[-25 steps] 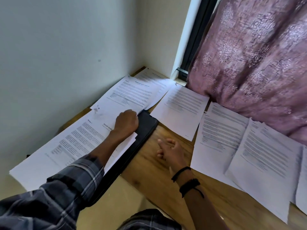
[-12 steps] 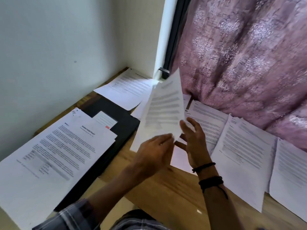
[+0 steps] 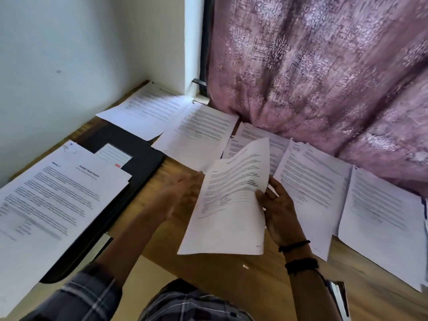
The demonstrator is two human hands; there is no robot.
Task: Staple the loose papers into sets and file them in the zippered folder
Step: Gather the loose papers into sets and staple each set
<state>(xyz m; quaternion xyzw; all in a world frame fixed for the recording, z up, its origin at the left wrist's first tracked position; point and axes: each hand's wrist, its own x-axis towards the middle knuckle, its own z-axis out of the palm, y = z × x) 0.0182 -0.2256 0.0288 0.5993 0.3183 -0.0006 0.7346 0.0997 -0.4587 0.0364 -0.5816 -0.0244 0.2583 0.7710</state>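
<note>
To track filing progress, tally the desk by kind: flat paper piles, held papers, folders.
Flat paper piles: 6, right-edge sliver excluded
Held paper set, in right hand: 1
Black folder: 1
Total: 8

The right hand (image 3: 279, 213) is raised over the desk, palm turned toward the person. It pinches the right edge of a sheet (image 3: 228, 218), its thumb (image 3: 260, 196) pressed on the printed face and its fingers spread behind. Two dark bands (image 3: 298, 256) circle its wrist above a bare forearm that runs down to the bottom edge of the view. The left hand (image 3: 183, 193), smeared by motion blur, reaches in from the lower left with fingers straight and tips at the sheet's left edge, its forearm bare up to a rolled plaid sleeve (image 3: 90, 290).
</note>
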